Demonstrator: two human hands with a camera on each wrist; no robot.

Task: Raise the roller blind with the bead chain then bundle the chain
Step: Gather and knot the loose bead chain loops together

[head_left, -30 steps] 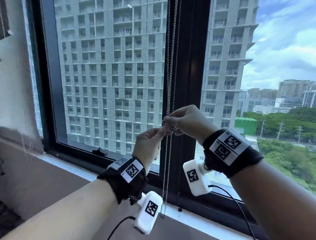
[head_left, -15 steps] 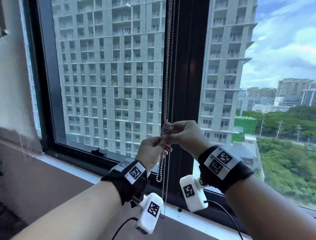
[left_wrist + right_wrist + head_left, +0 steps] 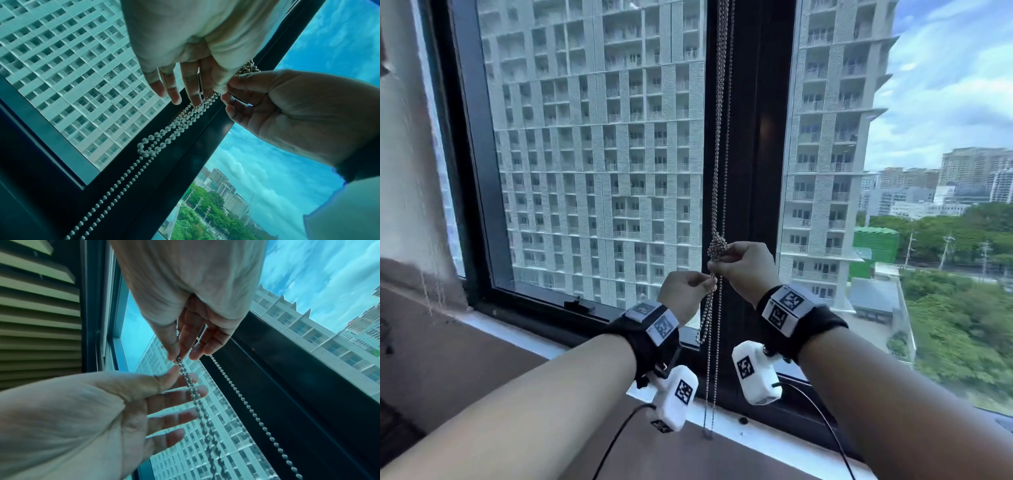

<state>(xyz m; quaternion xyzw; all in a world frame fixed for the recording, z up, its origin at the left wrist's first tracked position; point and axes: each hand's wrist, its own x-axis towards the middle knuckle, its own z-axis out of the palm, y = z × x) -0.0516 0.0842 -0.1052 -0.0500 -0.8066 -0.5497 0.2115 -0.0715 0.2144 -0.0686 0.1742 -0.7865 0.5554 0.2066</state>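
The metal bead chain (image 3: 719, 154) hangs in several strands in front of the dark window mullion (image 3: 756, 137). A tight knot (image 3: 717, 246) bunches the strands. My right hand (image 3: 717, 263) pinches the chain just under the knot, and thumb and fingertip meet on the beads (image 3: 177, 359). My left hand (image 3: 710, 282) pinches the strands slightly lower, its other fingers (image 3: 185, 417) spread. A short loop (image 3: 702, 332) (image 3: 147, 147) dangles below the left hand. Two long strands (image 3: 710, 394) run down to the sill. The blind is out of view.
The white window sill (image 3: 774, 445) runs below the hands, over a brown ledge (image 3: 482, 359). A black latch (image 3: 578, 305) sits on the lower frame. A second thin chain (image 3: 426, 291) hangs by the left wall. Pleated slats (image 3: 37, 321) show left of the pane.
The chain bunch once held between both hands is now a tight knot above the right hand. The left hand has dropped lower, and a short loop hangs beneath it.
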